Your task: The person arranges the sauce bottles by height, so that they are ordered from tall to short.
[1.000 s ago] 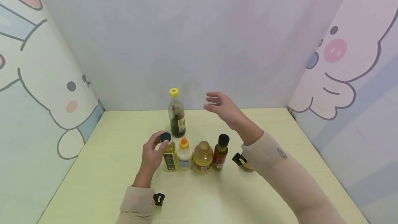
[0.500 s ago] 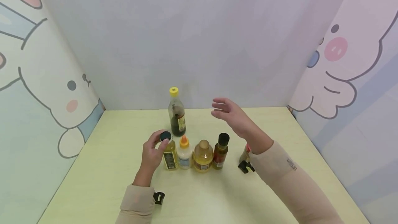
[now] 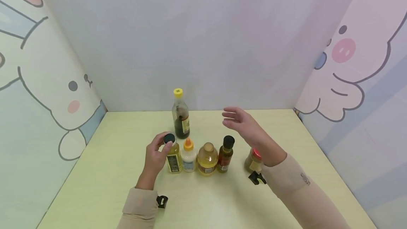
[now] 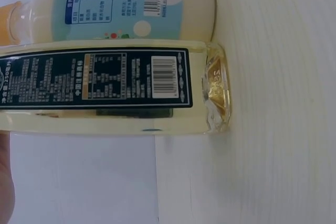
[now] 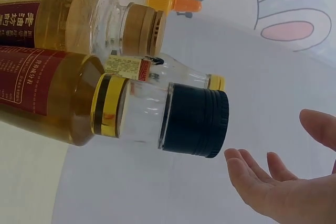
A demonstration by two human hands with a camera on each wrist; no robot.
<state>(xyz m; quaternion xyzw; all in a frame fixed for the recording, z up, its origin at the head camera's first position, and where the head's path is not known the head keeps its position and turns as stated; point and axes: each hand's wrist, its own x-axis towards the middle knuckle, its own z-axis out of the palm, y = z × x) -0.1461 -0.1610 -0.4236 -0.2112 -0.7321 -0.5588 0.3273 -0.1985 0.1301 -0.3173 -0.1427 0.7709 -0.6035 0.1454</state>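
My left hand (image 3: 156,156) grips the neck of a square glass bottle (image 3: 173,162) with a dark cap and pale yellow liquid, thumb and fingers around it just under the cap. In the left wrist view this bottle (image 4: 136,90) shows a dark label and stands upright on the table. My right hand (image 3: 243,124) hovers with relaxed, spread fingers beyond the row, holding nothing. In the right wrist view, its fingertips are near the black cap (image 5: 197,120) of a red-labelled bottle (image 3: 224,160). A red-lidded jar (image 3: 251,163) is partly hidden behind the right forearm.
Beside the gripped bottle stand a white squeeze bottle (image 3: 189,159) with an orange nozzle and a round bottle (image 3: 207,162) of yellow oil with a gold cap. Behind the row stands a taller yellow-capped bottle (image 3: 182,124) of dark liquid. Cartoon-printed walls enclose the table (image 3: 111,172).
My right hand has drawn back toward me and to the right, uncovering more of the red-lidded jar. My left hand stays on the dark-capped glass bottle.
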